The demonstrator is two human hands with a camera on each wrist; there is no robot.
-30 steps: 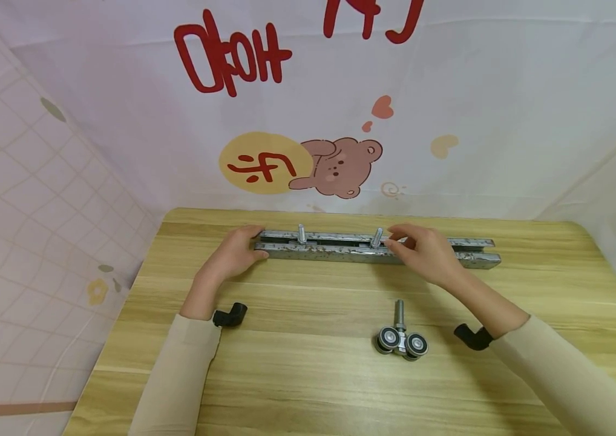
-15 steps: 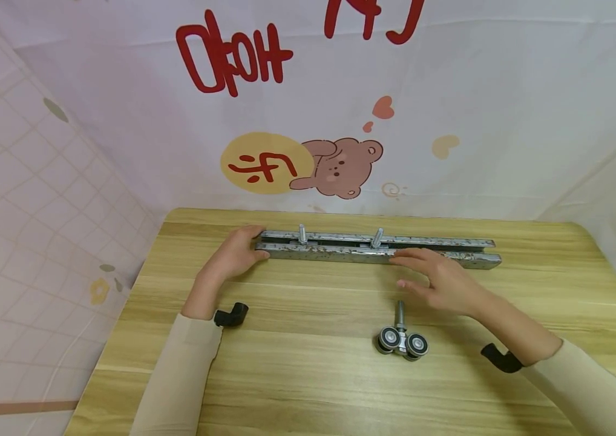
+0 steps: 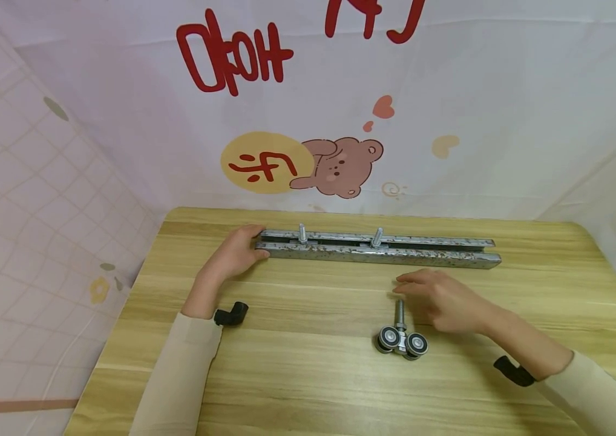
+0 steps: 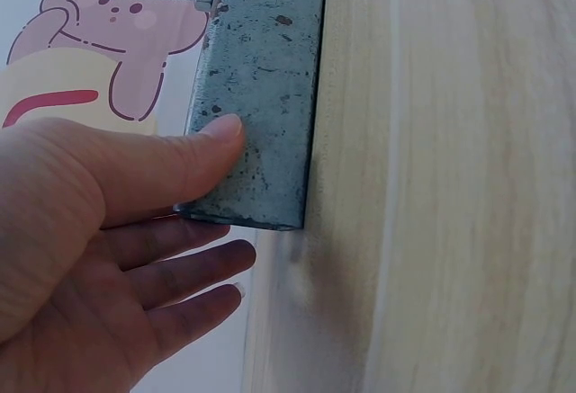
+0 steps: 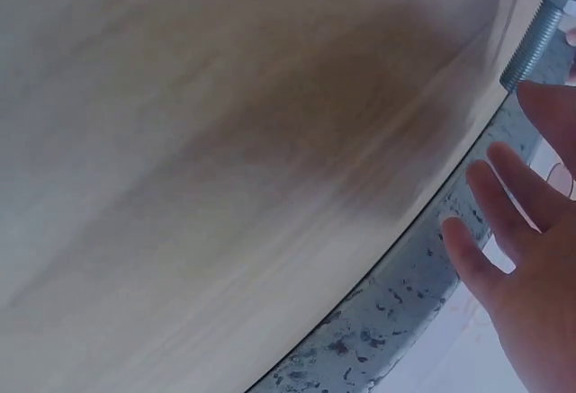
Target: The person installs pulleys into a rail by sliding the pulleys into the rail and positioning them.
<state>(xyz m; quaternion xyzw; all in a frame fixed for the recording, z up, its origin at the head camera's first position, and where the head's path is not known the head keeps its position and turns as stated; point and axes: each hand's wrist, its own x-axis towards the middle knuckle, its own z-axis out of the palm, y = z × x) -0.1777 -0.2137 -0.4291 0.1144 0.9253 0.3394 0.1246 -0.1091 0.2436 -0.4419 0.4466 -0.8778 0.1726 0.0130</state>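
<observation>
My right hand (image 3: 446, 303) has its fingers spread; the roller trolley (image 3: 402, 343) lies just below-left of it, in the frame's lower right.

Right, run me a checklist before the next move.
1. Left hand gripping the rail at its left end: ok.
2. Left bolt and right bolt projecting up from the rail: ok.
3. Loose roller on the table, apart from the rail: ok.
4. Right hand holding that roller: not ok, fingers near its stem, not around it.
5. Right end of the rail free of hands: ok.
6. Wheels turning freely: cannot tell.
</observation>
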